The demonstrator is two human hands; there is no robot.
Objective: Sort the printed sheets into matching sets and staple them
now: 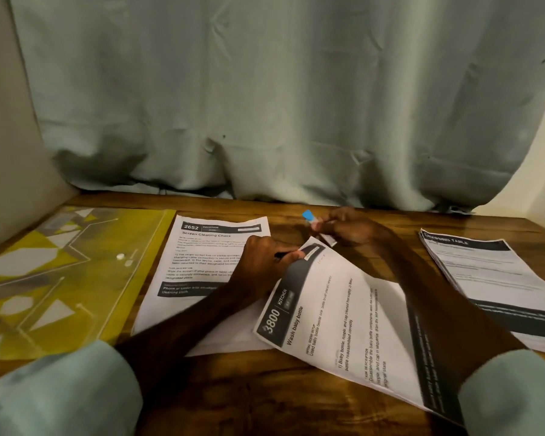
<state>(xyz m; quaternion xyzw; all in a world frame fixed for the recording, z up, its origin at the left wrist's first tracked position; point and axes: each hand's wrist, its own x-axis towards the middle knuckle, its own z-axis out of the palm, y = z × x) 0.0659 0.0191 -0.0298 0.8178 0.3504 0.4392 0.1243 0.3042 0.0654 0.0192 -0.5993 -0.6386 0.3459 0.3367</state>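
Note:
A tilted set of sheets headed "3800 Kitchen, Wash baby bottle" lies in the middle of the wooden table. My left hand pinches its raised top corner. Just beyond that corner, my right hand grips a small blue and silver stapler. Under my left forearm lies a sheet headed "2652 Bedroom, Screen Cleaning Check". At the right sits a stack of sheets headed "Dressing Table".
A yellow patterned plastic folder lies flat at the table's left. A grey-green curtain hangs along the table's back edge. Bare wood shows at the front between my sleeves.

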